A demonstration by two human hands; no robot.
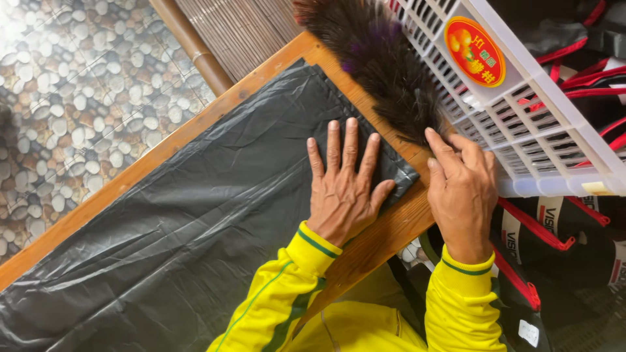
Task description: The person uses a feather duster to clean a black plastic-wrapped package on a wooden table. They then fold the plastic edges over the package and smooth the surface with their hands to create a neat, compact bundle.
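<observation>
A black plastic bag (pixel 195 215) lies spread flat over a wooden table (pixel 385 238). My left hand (pixel 342 186) presses flat on the bag near its corner, fingers spread. My right hand (pixel 462 192) rests at the table's edge, its fingers touching the base of a dark brown feather duster (pixel 385 62) that lies across the table corner. Whether those fingers grip the duster is hidden. Both sleeves are yellow with green stripes.
A white plastic crate (pixel 521 111) with a round orange sticker stands to the right, holding black and red items. More black and red bags (pixel 554 241) lie below it. A pebble-patterned floor (pixel 72 91) and a bamboo pole (pixel 192 45) are at the left.
</observation>
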